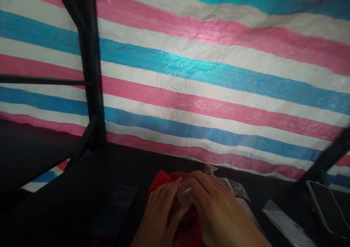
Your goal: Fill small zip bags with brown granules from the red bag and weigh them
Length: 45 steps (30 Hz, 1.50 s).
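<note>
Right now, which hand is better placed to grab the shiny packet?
Probably the right hand: it lies beside the shiny packet, while the left hand rests farther away over the red cloth.

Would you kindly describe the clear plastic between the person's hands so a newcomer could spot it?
Below the striped tarpaulin, red cloth bunches on a dark surface. There, the left hand and right hand cup clear plastic, glossy against the red.

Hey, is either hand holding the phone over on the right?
No, the phone lies off to the right, away from the left hand and right hand.
</note>
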Available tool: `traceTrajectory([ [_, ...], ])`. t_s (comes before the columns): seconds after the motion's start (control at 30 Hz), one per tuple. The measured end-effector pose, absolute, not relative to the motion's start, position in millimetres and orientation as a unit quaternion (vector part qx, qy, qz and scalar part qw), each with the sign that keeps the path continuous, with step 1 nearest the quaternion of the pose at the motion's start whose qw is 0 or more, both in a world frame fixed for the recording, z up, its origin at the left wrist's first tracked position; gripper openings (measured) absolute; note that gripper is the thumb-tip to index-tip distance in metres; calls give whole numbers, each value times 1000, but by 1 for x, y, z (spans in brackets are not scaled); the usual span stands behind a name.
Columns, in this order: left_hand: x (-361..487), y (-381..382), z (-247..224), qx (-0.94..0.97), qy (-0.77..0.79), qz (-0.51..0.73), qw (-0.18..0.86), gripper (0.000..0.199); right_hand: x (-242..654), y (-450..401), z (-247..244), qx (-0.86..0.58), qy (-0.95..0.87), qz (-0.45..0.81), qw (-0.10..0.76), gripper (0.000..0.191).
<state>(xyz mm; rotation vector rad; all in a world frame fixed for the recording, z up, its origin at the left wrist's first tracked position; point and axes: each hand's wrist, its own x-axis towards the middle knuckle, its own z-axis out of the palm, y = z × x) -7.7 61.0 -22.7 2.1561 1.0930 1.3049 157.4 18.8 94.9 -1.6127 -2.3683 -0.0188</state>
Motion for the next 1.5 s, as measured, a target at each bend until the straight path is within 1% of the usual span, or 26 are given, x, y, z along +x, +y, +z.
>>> traceTrajectory([
  [0.1,-6,61,-23,736,396,486,256,48,159,21,96,-515,-839,29,173,45],
  [0.17,-6,63,-22,721,401,496,270,46,163,21,96,-497,-839,37,219,44],
  [0.23,-8,64,-21,695,420,509,286,43,167,22,94,-521,-804,24,284,42],
  [0.27,-10,65,-20,671,437,517,302,44,169,23,93,-552,-776,14,306,41],
  [0.3,-13,66,-18,642,459,525,320,46,170,23,92,-587,-750,8,305,41],
  [0.33,-15,66,-16,611,482,533,332,50,169,25,89,-618,-735,11,278,40],
  [0.4,-21,66,-11,570,527,538,328,60,164,28,83,-656,-735,34,171,39],
  [0.47,-24,66,-6,565,562,526,297,67,157,33,74,-663,-744,54,59,44],
  [0.5,-24,65,-5,572,574,512,286,70,154,35,70,-663,-746,58,20,49],
  [0.57,-21,64,-5,581,582,481,303,71,149,39,61,-668,-742,59,-24,58],
  [0.63,-16,62,-8,580,564,457,369,69,146,41,53,-671,-738,63,-28,58],
  [0.7,-10,61,-11,569,534,448,437,66,144,41,46,-669,-740,71,2,50],
  [0.77,-6,61,-12,564,509,449,471,67,143,42,40,-667,-739,82,47,42],
  [0.87,-4,62,-10,548,497,466,485,70,142,42,31,-675,-720,104,123,35],
  [1.0,-5,65,-8,509,493,493,505,70,142,42,18,-699,-665,143,221,33],
  [1.1,-4,67,-8,485,485,514,514,70,142,41,10,-702,-648,161,246,29],
  [1.2,-6,69,-4,471,485,534,508,69,144,41,7,-683,-649,207,264,30],
  [1.3,-11,70,0,470,491,547,489,67,150,42,13,-654,-629,286,307,33],
  [1.4,-17,70,1,506,512,547,427,61,161,42,29,-604,-619,352,359,31],
  [1.5,-20,70,-5,583,507,529,352,52,171,41,50,-568,-623,356,404,27],
])
